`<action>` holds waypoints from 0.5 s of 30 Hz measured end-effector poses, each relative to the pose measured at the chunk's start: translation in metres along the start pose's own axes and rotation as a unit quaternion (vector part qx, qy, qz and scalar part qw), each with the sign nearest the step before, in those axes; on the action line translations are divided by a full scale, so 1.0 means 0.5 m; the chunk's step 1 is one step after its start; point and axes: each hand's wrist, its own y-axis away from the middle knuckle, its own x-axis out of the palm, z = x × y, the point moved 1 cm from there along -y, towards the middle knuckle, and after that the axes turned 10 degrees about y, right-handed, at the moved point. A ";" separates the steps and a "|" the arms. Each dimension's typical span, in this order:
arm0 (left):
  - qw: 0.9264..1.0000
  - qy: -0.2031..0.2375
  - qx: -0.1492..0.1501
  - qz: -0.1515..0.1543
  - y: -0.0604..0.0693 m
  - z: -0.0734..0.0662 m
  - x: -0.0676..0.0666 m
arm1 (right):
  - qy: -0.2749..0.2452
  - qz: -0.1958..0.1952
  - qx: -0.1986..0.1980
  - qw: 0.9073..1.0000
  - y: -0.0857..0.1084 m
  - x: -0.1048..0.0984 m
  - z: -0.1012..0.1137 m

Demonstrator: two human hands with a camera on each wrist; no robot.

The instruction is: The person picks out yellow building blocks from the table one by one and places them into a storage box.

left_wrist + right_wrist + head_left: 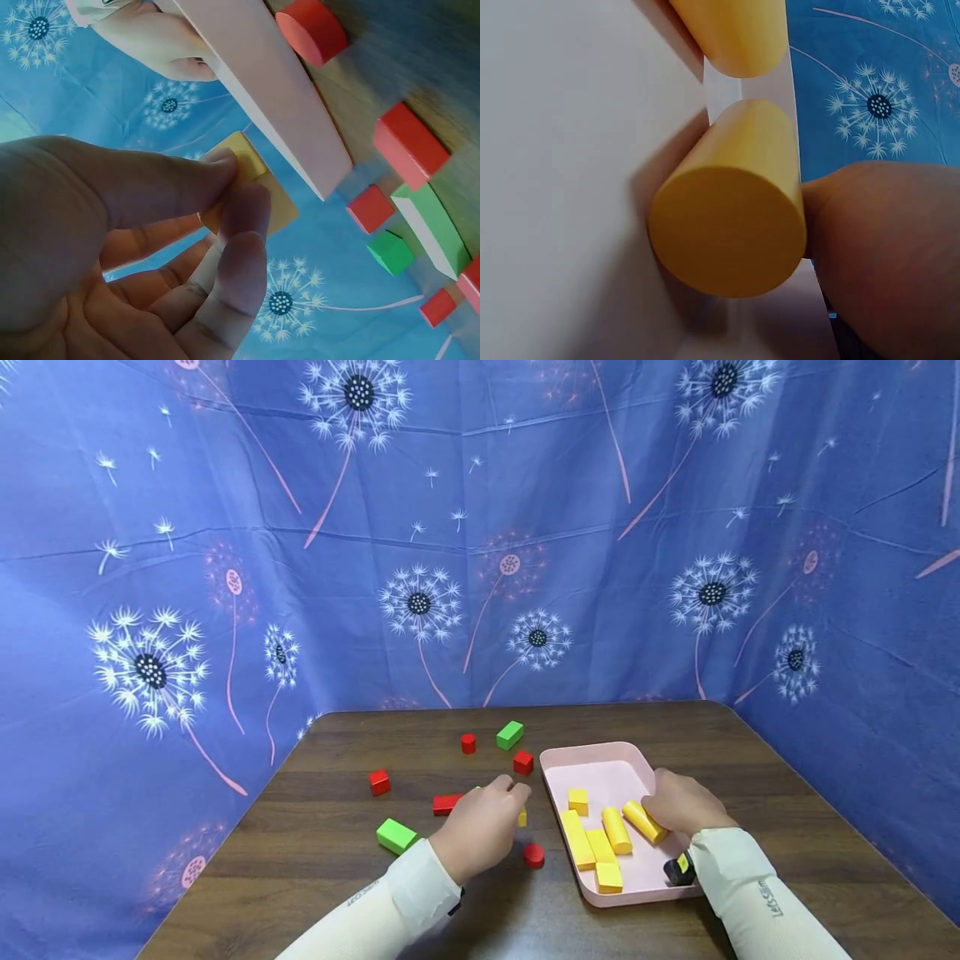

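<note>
My left hand [483,827] is over the table, left of the pink tray [557,806]. Its thumb and fingertips pinch a small yellow block [279,202], mostly hidden by the fingers in the head view. At the tray's right side, my right hand [686,803] holds a yellow cylinder [643,822]; its fingertips are hidden behind it in the right wrist view, where the round end [727,232] faces the camera. A second yellow cylinder [617,831] lies beside it in the tray, with several yellow blocks [577,839] to the left.
Around my left hand lie red blocks [380,782] and green blocks [396,836] on the wooden table [315,860]. One red disc [534,855] sits near the tray's left wall. Behind the table hangs a blue dandelion-print cloth [480,610].
</note>
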 end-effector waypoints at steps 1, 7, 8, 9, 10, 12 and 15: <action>1.000 0.001 0.000 0.000 -0.002 -0.002 0.001 | 0.002 -0.001 -0.001 1.000 0.000 0.000 0.000; 1.000 0.002 0.006 -0.001 -0.017 -0.012 0.004 | 0.006 -0.002 -0.001 1.000 0.003 -0.002 0.003; 1.000 0.001 0.007 -0.003 -0.019 -0.013 0.004 | 0.006 -0.002 -0.001 1.000 0.005 -0.003 0.003; 1.000 -0.001 0.009 -0.004 -0.021 -0.014 0.003 | 0.006 -0.003 -0.002 1.000 0.005 -0.003 0.003; 1.000 -0.002 0.011 -0.006 -0.022 -0.016 0.003 | 0.006 -0.004 -0.003 1.000 0.005 -0.004 0.003; 1.000 -0.004 0.015 -0.011 -0.025 -0.018 0.003 | 0.008 -0.006 -0.005 1.000 0.006 -0.003 0.003; 1.000 -0.005 0.015 -0.015 -0.028 -0.022 0.003 | 0.007 -0.010 -0.007 1.000 0.006 -0.001 0.003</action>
